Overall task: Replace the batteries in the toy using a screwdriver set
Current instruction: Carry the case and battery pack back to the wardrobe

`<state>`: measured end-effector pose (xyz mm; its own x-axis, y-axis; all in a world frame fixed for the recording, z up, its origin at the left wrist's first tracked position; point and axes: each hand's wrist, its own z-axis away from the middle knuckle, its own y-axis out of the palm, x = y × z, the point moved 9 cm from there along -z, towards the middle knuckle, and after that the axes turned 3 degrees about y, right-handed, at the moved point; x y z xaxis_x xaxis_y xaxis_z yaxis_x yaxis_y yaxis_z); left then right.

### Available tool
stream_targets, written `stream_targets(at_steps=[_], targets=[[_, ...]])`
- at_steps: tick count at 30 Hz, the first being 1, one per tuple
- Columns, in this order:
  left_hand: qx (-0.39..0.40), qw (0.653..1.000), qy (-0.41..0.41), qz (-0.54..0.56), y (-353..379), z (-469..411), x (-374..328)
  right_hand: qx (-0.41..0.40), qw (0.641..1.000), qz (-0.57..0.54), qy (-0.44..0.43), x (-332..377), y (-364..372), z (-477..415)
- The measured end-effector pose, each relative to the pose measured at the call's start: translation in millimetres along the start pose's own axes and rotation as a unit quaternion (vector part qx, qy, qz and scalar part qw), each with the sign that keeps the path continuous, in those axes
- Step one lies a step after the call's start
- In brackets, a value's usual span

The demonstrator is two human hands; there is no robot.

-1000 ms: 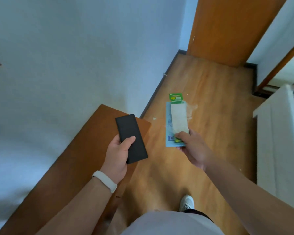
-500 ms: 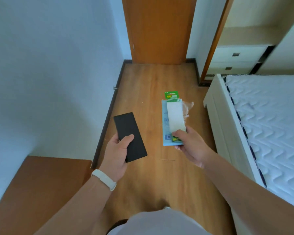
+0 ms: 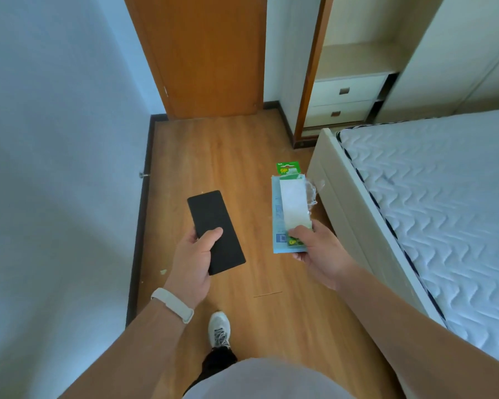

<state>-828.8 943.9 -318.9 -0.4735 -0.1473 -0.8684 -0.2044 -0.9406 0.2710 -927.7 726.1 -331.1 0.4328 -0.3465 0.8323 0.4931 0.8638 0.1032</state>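
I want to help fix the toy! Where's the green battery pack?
In the head view, the battery pack is right of centre, pinched in the right hand above the floor, between the black case and the bed frame.

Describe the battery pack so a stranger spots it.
Left of the white bed, look at what the right hand pinches. Only the battery pack, atop a pale blue packet, has a green GP tab. The left hand's case is plain black.
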Motion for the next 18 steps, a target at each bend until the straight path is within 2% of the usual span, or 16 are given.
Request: stream_targets(at_steps=[10, 18], targets=[[0.089, 0.995, -0.003, -0.052, -13, -160, -90, -0.074, 0.997, -0.03, -0.013, 75, 71, -97], [0.122, 0.989, -0.03, -0.078, 18, -244, -109, -0.131, 0.989, -0.066, -0.004, 109, 58, -153]])
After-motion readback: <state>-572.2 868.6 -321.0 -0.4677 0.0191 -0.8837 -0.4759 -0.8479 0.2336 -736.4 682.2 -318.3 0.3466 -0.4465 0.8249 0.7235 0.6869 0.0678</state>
